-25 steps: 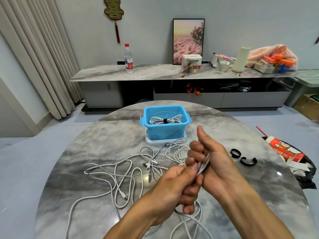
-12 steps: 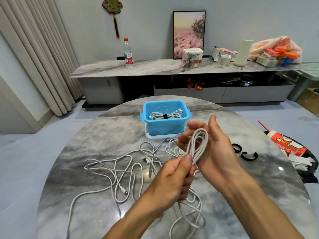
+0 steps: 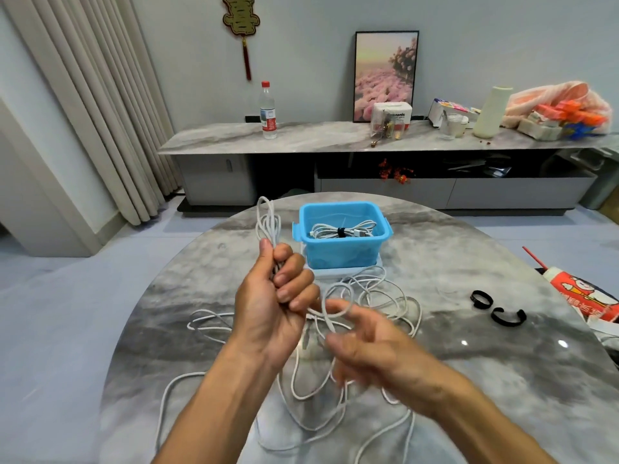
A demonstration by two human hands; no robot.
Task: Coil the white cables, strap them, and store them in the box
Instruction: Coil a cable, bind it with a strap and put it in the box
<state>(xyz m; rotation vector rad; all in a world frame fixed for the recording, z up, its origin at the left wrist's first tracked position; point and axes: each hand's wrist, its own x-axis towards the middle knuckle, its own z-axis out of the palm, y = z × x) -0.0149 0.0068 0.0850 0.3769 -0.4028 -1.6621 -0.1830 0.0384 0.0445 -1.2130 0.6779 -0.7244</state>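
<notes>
A white carton [image 3: 392, 116] reads "Panasonic". Left hand [image 3: 273, 304] grips the coiled cable [image 3: 266, 222], loops pointing upward, long axis vertical; right hand [image 3: 371, 346] blurred, fingers loosely spread, holding nothing.

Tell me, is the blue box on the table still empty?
No, the blue box already holds one coiled white cable bound with a black strap.

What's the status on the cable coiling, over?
Left hand grips coiled white cable. Right hand open, blurred, beside trailing strand. One strapped bundle in blue box. Loose cables tangled on table; black straps unused.
</notes>
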